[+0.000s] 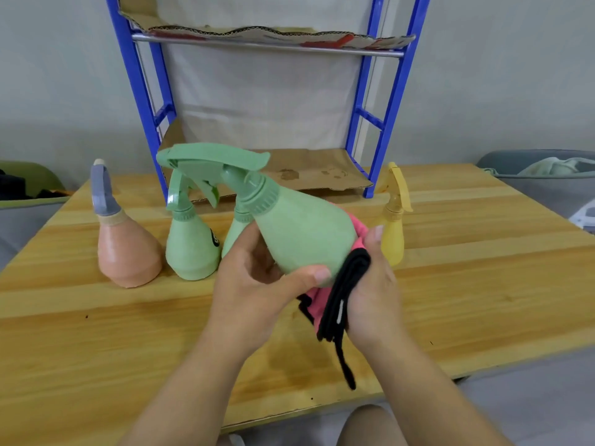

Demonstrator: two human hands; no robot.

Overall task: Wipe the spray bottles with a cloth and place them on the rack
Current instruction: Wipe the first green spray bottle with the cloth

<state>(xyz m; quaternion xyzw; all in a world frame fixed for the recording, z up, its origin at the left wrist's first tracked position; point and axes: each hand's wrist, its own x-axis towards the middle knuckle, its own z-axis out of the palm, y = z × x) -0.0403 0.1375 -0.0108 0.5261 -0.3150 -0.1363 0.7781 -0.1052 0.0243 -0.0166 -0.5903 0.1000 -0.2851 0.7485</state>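
Both forearms reach forward from the near edge, bare to the wrist, and the hands meet in the middle. The left hand (254, 281) is cupped palm-up, its thumb laid across to the right and its fingers curled round what it grips. The right hand (370, 284) stands beside it, thumb pointing up and far, palm pressed inward and closed.

Table: a light wooden top (467, 284) with visible grain and plank seams.
Rack: blue metal frame (391, 101) standing at the table's far edge, its shelves lined with brown cardboard (289, 173).
Left on table: a peach spray bottle (128, 252), upright.
Middle: two green spray bottles (191, 246), upright, close together.
Right: a yellow spray bottle (394, 233), upright, near the rack's right leg.
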